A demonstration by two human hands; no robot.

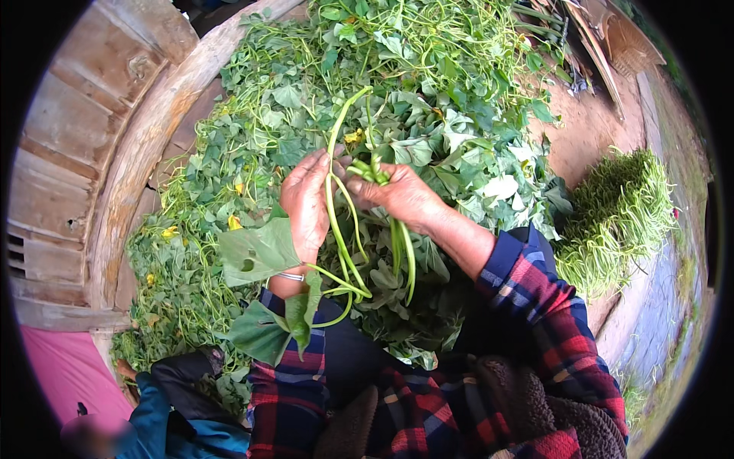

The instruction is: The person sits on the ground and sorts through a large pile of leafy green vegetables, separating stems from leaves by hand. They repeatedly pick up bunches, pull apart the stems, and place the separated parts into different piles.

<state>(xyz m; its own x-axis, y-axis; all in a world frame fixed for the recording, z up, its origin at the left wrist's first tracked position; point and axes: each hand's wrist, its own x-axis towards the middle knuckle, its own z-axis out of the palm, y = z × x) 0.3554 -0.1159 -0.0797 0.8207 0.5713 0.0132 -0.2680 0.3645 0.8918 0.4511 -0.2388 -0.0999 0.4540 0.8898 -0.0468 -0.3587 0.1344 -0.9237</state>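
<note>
A long green leafy vine stem, apparently sweet potato, runs through the fingers of my left hand. Its upper end bends over above the hand, and its lower end carries broad leaves hanging over my left wrist and sleeve. One leaf has a hole in it. In my right hand is a small bunch of cut green stems, their ends showing above and below the fist. Both hands are close together over a large heap of vines. Some left fingertips are partly hidden behind the stem.
A big stack of trimmed green stems stands at the right. A wooden plank wall and log sill border the left. A woven basket lies upper right. Another person in a blue top sits lower left beside pink cloth.
</note>
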